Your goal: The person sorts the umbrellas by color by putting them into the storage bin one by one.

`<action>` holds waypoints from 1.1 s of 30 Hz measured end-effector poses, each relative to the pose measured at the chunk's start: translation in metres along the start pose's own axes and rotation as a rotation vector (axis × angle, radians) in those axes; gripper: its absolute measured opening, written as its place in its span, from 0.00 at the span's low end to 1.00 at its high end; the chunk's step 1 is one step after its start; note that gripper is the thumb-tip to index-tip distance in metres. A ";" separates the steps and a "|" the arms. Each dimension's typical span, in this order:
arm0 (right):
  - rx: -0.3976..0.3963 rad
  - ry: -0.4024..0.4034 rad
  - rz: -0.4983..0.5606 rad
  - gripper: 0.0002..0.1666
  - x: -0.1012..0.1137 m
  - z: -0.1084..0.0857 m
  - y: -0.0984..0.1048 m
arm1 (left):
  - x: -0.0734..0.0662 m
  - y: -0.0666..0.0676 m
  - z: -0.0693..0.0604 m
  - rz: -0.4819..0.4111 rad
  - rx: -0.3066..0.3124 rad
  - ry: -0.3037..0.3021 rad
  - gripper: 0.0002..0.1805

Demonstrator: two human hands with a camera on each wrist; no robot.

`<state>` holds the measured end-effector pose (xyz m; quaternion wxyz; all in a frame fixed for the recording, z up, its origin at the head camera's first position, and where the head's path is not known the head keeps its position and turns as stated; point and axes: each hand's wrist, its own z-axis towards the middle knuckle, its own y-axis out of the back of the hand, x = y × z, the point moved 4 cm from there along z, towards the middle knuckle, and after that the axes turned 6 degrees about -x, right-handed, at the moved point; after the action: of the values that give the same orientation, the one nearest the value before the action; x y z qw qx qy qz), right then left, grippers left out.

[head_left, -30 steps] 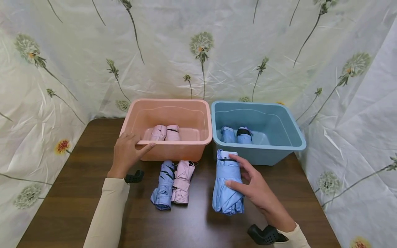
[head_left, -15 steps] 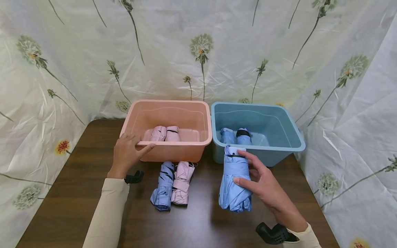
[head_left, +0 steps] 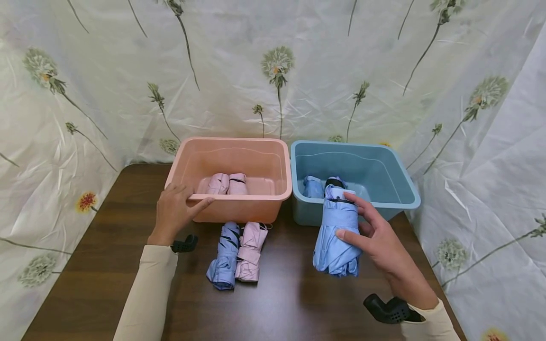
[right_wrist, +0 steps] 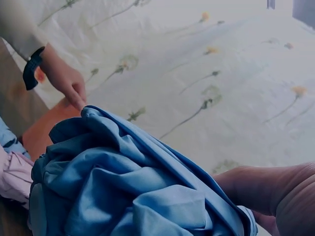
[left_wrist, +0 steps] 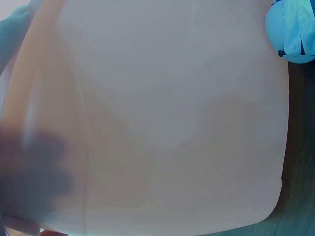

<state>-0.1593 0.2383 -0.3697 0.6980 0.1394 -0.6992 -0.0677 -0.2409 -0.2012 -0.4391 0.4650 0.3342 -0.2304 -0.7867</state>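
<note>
My right hand (head_left: 390,246) holds a light blue folded umbrella (head_left: 339,237) between thumb and fingers, raised above the table. Its upper end overlaps the front rim of the blue bin (head_left: 367,204) in the head view. Folds of the same umbrella (right_wrist: 123,182) fill the lower right wrist view. My left hand (head_left: 172,208) grips the front left rim of the pink bin (head_left: 239,208), the thumb along the front. The bin's pale wall (left_wrist: 172,118) fills the left wrist view, with finger shadows at its left.
Two pink folded umbrellas (head_left: 237,184) lie in the pink bin, and two blue ones (head_left: 313,187) in the blue bin. On the brown table (head_left: 273,312), a blue folded umbrella (head_left: 224,258) lies beside a pink one (head_left: 251,253). Floral cloth (head_left: 315,85) hangs behind and at both sides.
My right hand has carried the blue umbrella to the right and towards the blue bin, so it now covers part of the bin's front. The left hand has stayed on the pink bin's rim.
</note>
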 end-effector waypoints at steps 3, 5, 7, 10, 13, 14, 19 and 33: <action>-0.009 -0.006 -0.017 0.45 0.001 0.003 0.004 | 0.001 0.000 0.000 -0.001 0.003 0.005 0.30; -0.011 -0.013 -0.016 0.45 0.002 0.004 0.006 | 0.000 0.000 0.000 -0.001 0.004 0.007 0.30; -0.016 -0.018 -0.011 0.45 0.003 0.006 0.008 | 0.000 0.000 0.000 -0.003 0.006 0.008 0.30; -0.032 -0.023 -0.012 0.45 0.005 0.008 0.014 | 0.000 -0.001 0.000 -0.003 0.009 0.010 0.30; -0.049 -0.013 -0.016 0.45 0.008 0.011 0.020 | 0.000 -0.001 0.000 -0.003 0.013 0.013 0.29; -0.056 -0.009 -0.016 0.45 0.009 0.012 0.022 | 0.000 -0.001 0.001 -0.002 0.013 0.013 0.29; -0.080 0.017 -0.038 0.45 0.014 0.019 0.031 | -0.001 0.000 0.001 -0.004 0.014 0.017 0.30; -0.109 -0.007 -0.051 0.44 0.020 0.040 0.060 | 0.000 0.000 0.001 -0.005 0.003 0.004 0.29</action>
<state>-0.2047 0.2854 -0.3336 0.7003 0.1188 -0.6930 -0.1237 -0.2414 -0.2011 -0.4380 0.4630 0.3370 -0.2298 -0.7870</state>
